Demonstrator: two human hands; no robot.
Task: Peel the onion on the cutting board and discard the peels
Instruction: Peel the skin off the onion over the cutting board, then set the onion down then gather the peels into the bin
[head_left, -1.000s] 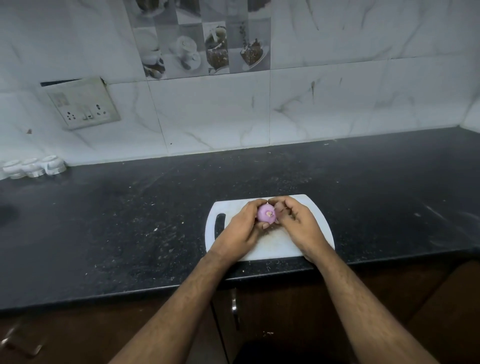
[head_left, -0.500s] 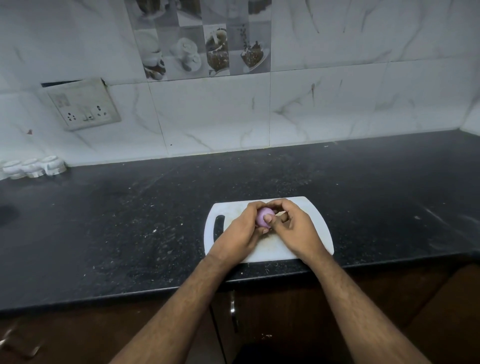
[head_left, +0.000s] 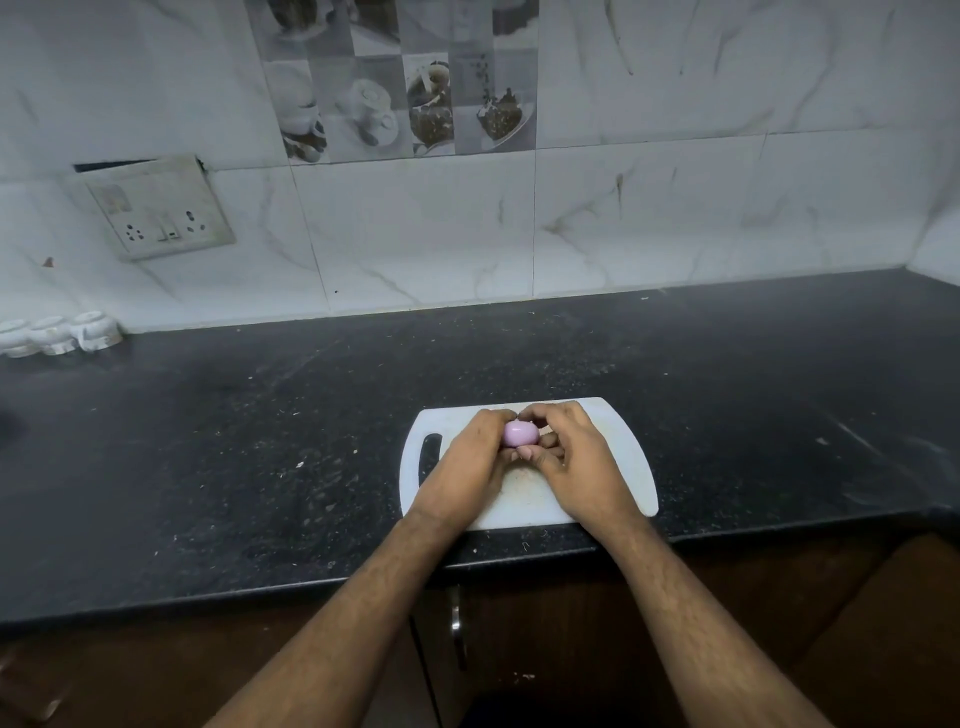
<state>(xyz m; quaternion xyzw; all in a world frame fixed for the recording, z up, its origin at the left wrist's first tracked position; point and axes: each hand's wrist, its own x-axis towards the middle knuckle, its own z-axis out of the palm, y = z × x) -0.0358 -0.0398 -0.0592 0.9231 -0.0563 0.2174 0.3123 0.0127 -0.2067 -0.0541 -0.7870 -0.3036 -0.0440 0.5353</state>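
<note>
A small pale purple onion (head_left: 520, 433) sits between both hands over the white cutting board (head_left: 618, 457) near the counter's front edge. My left hand (head_left: 467, 462) cups the onion from the left with curled fingers. My right hand (head_left: 576, 457) grips it from the right, fingers curled over its top and thumb below. The onion's smooth side faces up. Its lower half is hidden by my fingers. No loose peels show on the board.
The black speckled counter (head_left: 260, 441) runs wide on both sides of the board. Small white containers (head_left: 57, 335) stand at the far left against the tiled wall. A switch socket plate (head_left: 156, 210) hangs on the wall. Brown cabinet doors (head_left: 519, 649) lie below the counter edge.
The onion has been turned in my hands: its root end showed before, now a smooth rounded side faces up. My right fingers shifted over its top. Both hands stay over the board.
</note>
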